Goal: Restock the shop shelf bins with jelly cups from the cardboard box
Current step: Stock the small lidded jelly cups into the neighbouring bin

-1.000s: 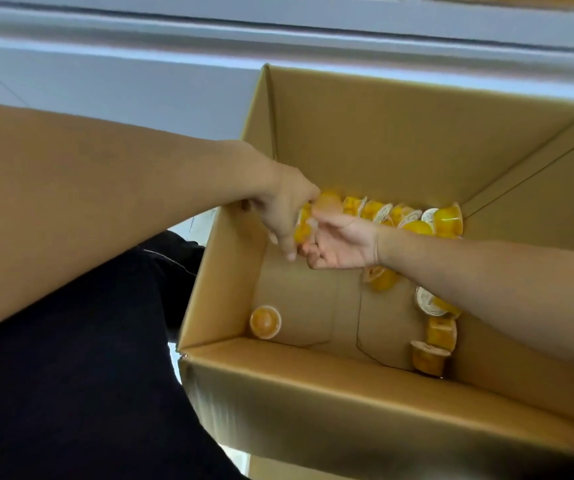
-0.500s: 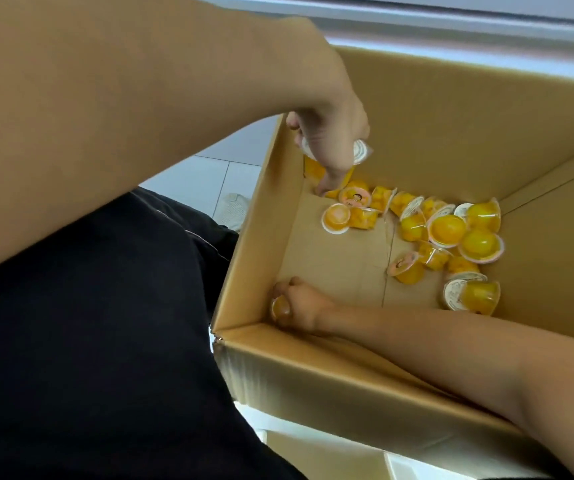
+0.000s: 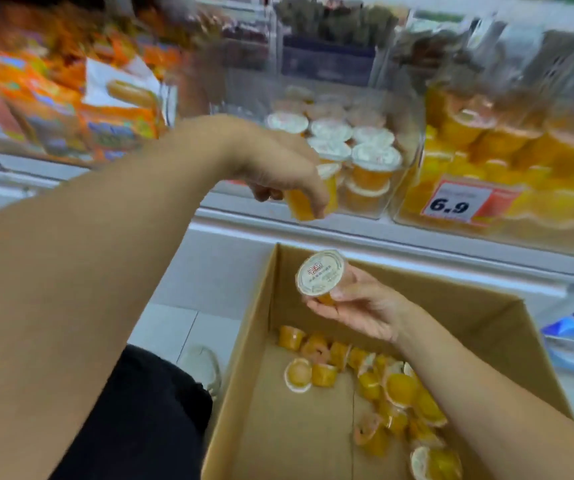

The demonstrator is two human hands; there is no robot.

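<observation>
My left hand (image 3: pixel 278 168) is raised in front of the shelf and grips a yellow jelly cup (image 3: pixel 301 204) from above. Just behind it stands a clear shelf bin (image 3: pixel 406 174) filled with white-lidded jelly cups (image 3: pixel 375 157). My right hand (image 3: pixel 365 306) holds another jelly cup (image 3: pixel 320 277) above the cardboard box (image 3: pixel 250 341), its white lid facing me. Several loose yellow jelly cups (image 3: pixel 396 389) lie on the box floor, mostly towards the right.
A second clear bin (image 3: pixel 507 157) of orange jelly cups with a 6.9 price tag (image 3: pixel 458 202) stands at the right. Orange snack packets (image 3: pixel 70 109) fill the shelf at the left. The white shelf edge (image 3: pixel 417 244) runs above the box. A shoe (image 3: pixel 205 368) rests on the tiled floor.
Both hands rose out of the box, each with a jelly cup; the left one went up to the shelf bin. My view swung up from the box to the shelf.
</observation>
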